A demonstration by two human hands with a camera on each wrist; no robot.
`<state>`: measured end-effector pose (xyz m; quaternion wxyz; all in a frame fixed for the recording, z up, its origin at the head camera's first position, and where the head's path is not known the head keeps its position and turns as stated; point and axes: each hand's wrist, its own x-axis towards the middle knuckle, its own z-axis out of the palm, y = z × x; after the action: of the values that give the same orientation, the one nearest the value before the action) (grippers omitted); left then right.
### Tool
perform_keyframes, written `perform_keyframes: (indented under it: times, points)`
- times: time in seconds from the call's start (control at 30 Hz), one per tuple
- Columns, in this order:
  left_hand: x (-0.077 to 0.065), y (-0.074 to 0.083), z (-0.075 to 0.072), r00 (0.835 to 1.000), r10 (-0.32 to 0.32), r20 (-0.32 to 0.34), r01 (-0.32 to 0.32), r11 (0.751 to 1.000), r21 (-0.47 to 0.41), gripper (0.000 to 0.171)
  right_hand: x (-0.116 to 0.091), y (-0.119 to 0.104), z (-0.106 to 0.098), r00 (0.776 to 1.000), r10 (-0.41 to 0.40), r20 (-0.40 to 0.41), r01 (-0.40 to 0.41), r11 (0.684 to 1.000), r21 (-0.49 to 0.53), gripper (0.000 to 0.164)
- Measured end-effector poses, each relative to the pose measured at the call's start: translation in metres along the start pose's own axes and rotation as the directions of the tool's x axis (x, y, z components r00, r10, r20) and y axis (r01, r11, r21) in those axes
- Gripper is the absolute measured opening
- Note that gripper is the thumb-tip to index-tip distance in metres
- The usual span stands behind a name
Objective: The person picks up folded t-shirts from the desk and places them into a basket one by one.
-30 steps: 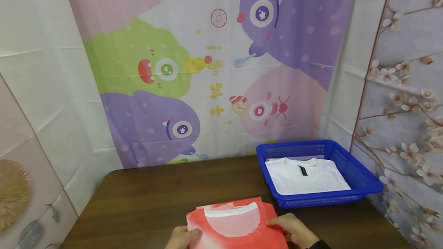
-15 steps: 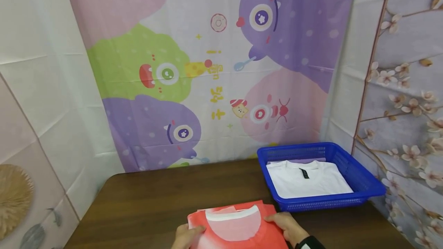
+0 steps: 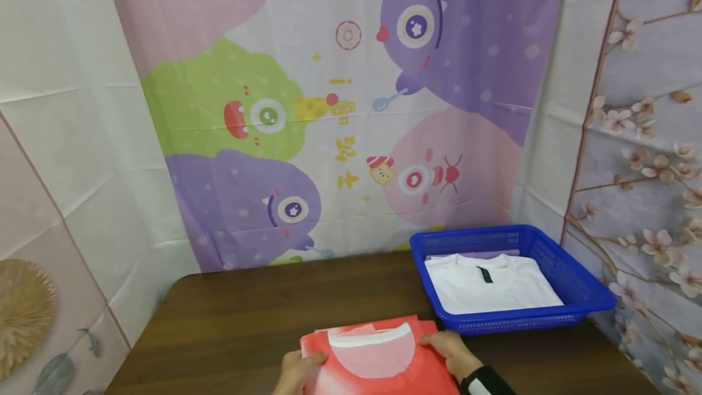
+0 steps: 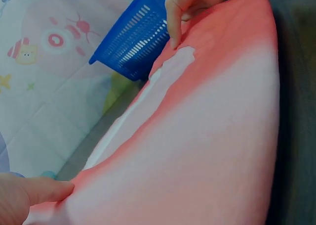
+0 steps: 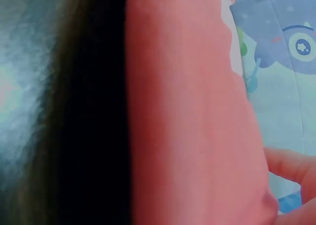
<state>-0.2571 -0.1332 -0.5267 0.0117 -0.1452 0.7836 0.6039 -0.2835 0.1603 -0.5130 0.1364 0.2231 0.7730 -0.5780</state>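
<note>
Barely anything moved since a second ago: both hands stayed on the folded coral shirt, right hand crept slightly toward the collar, camera drifted a bit

Head view: left hand gripped the shirt's left edge, thumb on top; right hand pinched the right edge by the neckline. Shirt lay flat on the dark table between the hands, probably held at both sides so the fold stayed square. Blue basket sat beyond the right hand, a folded white shirt inside, its black neck label too small to read. Yellow characters on the cartoon backdrop past the hands, not legible enough to quote

Left wrist view: left thumb rested on the shirt's near corner; right-hand fingers curled over the far edge, basket just behind them

Right wrist view: mostly blurred coral fabric, one right-hand fingertip beneath the edge; grip consistent with a pinch
</note>
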Motion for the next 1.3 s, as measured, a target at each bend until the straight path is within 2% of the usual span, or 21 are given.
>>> perform_keyframes:
  times: [0.23, 0.4, 0.47, 0.73, 0.83, 1.07, 1.3]
  points:
    - [0.002, 0.001, 0.006, 0.999, 0.019, -0.034, -0.020, 1.000, -0.005, 0.041, -0.002, 0.000, 0.002, 0.999, -0.038, -0.031, 0.038, 0.999, 0.021, 0.062]
    - [0.003, 0.001, 0.004, 0.998, 0.039, -0.046, -0.037, 0.998, 0.042, 0.040, -0.005, 0.000, 0.002, 0.990, -0.126, -0.058, 0.126, 0.992, 0.000, 0.062]
    - [0.002, 0.001, 0.002, 0.997, 0.062, -0.049, -0.058, 0.996, 0.074, 0.040, -0.007, 0.000, 0.002, 0.986, -0.158, -0.062, 0.158, 0.987, -0.003, 0.058]
    - [-0.008, 0.007, -0.008, 0.985, 0.166, -0.049, -0.154, 0.968, 0.196, 0.038, -0.020, -0.005, 0.002, 0.977, -0.202, -0.064, 0.202, 0.979, 0.006, 0.047]
    - [-0.013, 0.006, -0.010, 0.981, 0.181, -0.062, -0.166, 0.967, 0.191, 0.037, -0.026, -0.005, 0.002, 0.967, -0.241, -0.080, 0.241, 0.970, -0.009, 0.043]
    - [-0.027, 0.008, -0.019, 0.968, 0.226, -0.105, -0.212, 0.969, 0.129, 0.034, -0.043, -0.008, 0.004, 0.922, -0.367, -0.124, 0.366, 0.930, -0.031, 0.034]
    - [-0.039, 0.010, -0.025, 0.952, 0.287, -0.108, -0.277, 0.956, 0.099, 0.031, -0.058, -0.016, 0.003, 0.915, -0.387, -0.116, 0.383, 0.922, -0.054, 0.033]
